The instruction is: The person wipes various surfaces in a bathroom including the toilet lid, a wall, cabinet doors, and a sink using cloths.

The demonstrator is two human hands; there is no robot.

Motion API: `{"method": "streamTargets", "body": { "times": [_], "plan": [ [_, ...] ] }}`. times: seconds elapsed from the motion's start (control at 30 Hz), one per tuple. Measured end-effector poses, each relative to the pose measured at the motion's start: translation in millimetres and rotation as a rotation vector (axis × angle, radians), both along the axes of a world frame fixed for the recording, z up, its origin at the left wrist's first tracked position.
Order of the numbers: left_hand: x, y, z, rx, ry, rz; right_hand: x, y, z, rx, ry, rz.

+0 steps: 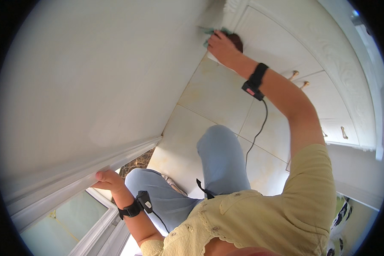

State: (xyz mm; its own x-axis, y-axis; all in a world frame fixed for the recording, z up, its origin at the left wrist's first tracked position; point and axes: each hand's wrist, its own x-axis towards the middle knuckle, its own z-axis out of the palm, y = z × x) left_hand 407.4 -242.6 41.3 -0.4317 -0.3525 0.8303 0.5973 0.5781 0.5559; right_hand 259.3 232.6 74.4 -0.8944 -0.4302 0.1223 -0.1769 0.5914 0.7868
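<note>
Floor: pale tiles (187, 128) spread between the 2 hands, with dark joint lines.
Wall: a white wall (89, 81) rose to the left of the right hand and beyond the left one.
Cabinet: white doors (281, 40) with gold-coloured handles (293, 75) stood to the right of the right hand.
Right hand: this hand (222, 48), arm stretched far forward, grasped a green cloth low in the corner between wall and cabinet.
Green cloth: it (226, 30) bunched under and around the right fingers.
Dark brown thing: it (235, 41) showed just right of those fingers, its kind unclear.
Left hand: this hand (111, 181) touched the white frame (83, 179), thumb on its edge; whether the fingers closed around it could not be told.
Wrists: 1 black strap (258, 77) sat behind each hand.
</note>
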Motion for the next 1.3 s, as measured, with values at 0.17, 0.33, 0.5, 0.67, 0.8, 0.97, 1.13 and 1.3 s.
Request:
{"method": "streamTargets", "body": {
  "times": [0.17,0.33,0.5,0.67,0.8,0.97,1.13,1.3],
  "plan": [
    [-85.9,-29.1,-31.1,0.034,0.064,-0.088,48.8,5.4,99.8,-0.172,0.523,0.224],
    [-209.3,-89.4,11.3,0.008,-0.012,0.0,-35.2,-22.7,119.1,-0.12,0.329,0.075],
    [-303.7,-102.1,54.6,-0.024,-0.197,0.012,-115.9,10.4,146.5,-0.144,0.216,0.079],
    [-311.2,-24.7,80.9,0.003,-0.331,0.011,-105.5,68.0,215.8,-0.357,0.546,0.123],
    [-236.7,65.8,131.5,0.243,-0.546,0.137,-69.5,133.6,171.9,-0.206,0.219,0.035],
    [-218.2,85.3,101.4,-0.118,-0.206,0.025,15.1,198.7,200.1,-0.419,0.655,-0.185],
    [-207.5,138.2,103.0,-0.237,-0.21,0.2,63.7,234.8,165.1,-0.515,1.038,-0.045],
    [-210.4,107.3,106.9,-0.499,-0.115,0.118,25.1,204.9,177.0,-0.627,0.95,-0.071]
  ]
}}
